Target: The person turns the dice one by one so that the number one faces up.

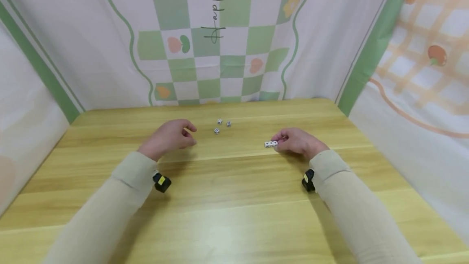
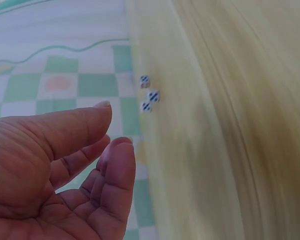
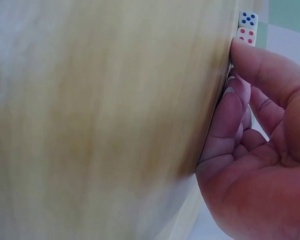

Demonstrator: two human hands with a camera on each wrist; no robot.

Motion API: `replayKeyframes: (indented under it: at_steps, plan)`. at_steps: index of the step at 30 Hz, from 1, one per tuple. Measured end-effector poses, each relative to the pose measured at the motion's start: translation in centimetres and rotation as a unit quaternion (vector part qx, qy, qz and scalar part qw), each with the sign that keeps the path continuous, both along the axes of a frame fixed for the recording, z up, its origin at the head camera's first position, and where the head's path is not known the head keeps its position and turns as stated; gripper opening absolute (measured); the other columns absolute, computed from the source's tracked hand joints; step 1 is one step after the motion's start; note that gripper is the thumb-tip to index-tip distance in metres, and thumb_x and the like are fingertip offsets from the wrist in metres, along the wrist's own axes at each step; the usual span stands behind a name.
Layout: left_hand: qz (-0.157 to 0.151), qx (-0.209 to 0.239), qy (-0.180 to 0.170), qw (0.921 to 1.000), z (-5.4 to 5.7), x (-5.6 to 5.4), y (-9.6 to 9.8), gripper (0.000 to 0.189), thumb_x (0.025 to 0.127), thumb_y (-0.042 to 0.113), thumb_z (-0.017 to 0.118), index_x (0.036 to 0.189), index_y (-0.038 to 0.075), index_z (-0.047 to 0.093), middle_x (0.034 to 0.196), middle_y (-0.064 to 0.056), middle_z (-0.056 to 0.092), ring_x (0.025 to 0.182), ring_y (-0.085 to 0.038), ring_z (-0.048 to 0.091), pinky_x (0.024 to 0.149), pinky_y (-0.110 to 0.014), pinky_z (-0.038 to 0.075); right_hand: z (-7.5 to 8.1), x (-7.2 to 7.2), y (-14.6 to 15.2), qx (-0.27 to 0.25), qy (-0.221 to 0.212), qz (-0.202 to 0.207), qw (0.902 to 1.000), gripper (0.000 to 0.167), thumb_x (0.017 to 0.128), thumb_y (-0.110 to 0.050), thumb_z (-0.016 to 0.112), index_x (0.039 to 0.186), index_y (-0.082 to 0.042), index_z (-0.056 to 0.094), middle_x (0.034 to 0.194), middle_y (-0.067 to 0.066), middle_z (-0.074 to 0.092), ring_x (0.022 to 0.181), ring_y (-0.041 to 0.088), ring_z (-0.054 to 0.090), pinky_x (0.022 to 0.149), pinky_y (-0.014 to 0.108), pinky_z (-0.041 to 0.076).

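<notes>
A short row of white dice (image 1: 270, 144) lies on the wooden table at the right. My right hand (image 1: 296, 141) pinches the near end of that row between thumb and fingers. In the right wrist view, a die with blue pips (image 3: 248, 19) and one with red pips (image 3: 246, 35) stick out past the thumb (image 3: 265, 70); any die behind it is hidden. My left hand (image 1: 170, 137) hovers over the table with loosely bent fingers and nothing between them. To its right lie three loose dice: a front one (image 1: 217, 131), a back one (image 1: 220, 121) and a right one (image 1: 229, 124).
The wooden table (image 1: 220, 199) ends at a hanging cloth (image 1: 234, 44) with green checks at the back. More cloth hangs at the left (image 1: 25, 105) and right (image 1: 414, 93) sides. A small black device (image 1: 161, 182) sits at the left cuff, and another (image 1: 308, 180) at the right cuff.
</notes>
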State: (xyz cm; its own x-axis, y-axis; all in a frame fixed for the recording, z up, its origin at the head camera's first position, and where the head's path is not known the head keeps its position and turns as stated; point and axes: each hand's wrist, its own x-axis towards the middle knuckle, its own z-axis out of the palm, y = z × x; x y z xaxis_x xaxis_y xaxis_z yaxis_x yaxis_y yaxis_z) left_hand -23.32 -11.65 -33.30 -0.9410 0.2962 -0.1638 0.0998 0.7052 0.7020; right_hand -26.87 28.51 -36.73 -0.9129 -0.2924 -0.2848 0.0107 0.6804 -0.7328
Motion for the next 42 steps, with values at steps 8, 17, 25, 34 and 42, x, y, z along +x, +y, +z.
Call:
replayKeyframes:
  at_steps: [8, 17, 25, 34, 42]
  plan:
    - [-0.008, -0.025, 0.026, 0.9993, -1.3, -2.2, 3.5, 0.045, 0.096, 0.016, 0.072, 0.138, 0.004, 0.061, 0.12, -0.011, 0.07, 0.098, -0.024, 0.071, 0.09, -0.038, 0.057, 0.0, -0.1, -0.2, 0.002, -0.011, -0.007, 0.9999, 0.039, 0.093, -0.007, 0.074, 0.129, 0.003, 0.064, 0.107, 0.008, 0.063, 0.092, 0.018, 0.052, 0.083, 0.029, 0.045]
    - [-0.001, -0.061, 0.036, 0.9975, -2.6, -4.2, 5.7, 0.045, 0.097, 0.018, 0.073, 0.138, 0.005, 0.061, 0.124, -0.011, 0.069, 0.105, -0.023, 0.068, 0.095, -0.04, 0.055, 0.0, 0.0, -0.4, 0.004, -0.013, -0.008, 0.9999, 0.036, 0.094, -0.008, 0.073, 0.128, 0.002, 0.065, 0.109, 0.009, 0.063, 0.095, 0.02, 0.052, 0.086, 0.031, 0.044]
    - [-0.01, -0.095, 0.069, 0.993, -3.1, -5.5, 6.7, 0.047, 0.095, 0.016, 0.075, 0.139, 0.005, 0.063, 0.124, -0.012, 0.069, 0.114, -0.027, 0.063, 0.103, -0.044, 0.049, 0.1, 0.0, -0.4, 0.004, -0.021, -0.014, 0.9997, 0.038, 0.095, -0.009, 0.073, 0.129, 0.002, 0.064, 0.111, 0.009, 0.063, 0.096, 0.02, 0.052, 0.087, 0.03, 0.044]
    - [-0.003, -0.103, 0.072, 0.9921, -3.1, -5.8, 7.0, 0.041, 0.095, 0.009, 0.071, 0.136, 0.007, 0.067, 0.125, -0.012, 0.071, 0.115, -0.027, 0.064, 0.104, -0.044, 0.049, 0.1, 0.0, -0.5, -0.002, -0.021, -0.021, 0.9996, 0.035, 0.093, -0.006, 0.074, 0.127, 0.001, 0.065, 0.11, 0.009, 0.064, 0.097, 0.021, 0.053, 0.089, 0.032, 0.045]
    - [-0.01, -0.126, 0.085, 0.9883, -3.8, -6.0, 7.5, 0.028, 0.096, 0.008, 0.069, 0.124, 0.009, 0.073, 0.122, -0.01, 0.073, 0.114, -0.027, 0.066, 0.104, -0.043, 0.05, 0.0, 0.1, -0.3, -0.008, -0.022, -0.028, 0.9994, 0.036, 0.092, -0.004, 0.074, 0.126, 0.002, 0.065, 0.107, 0.009, 0.064, 0.094, 0.02, 0.054, 0.086, 0.031, 0.046]
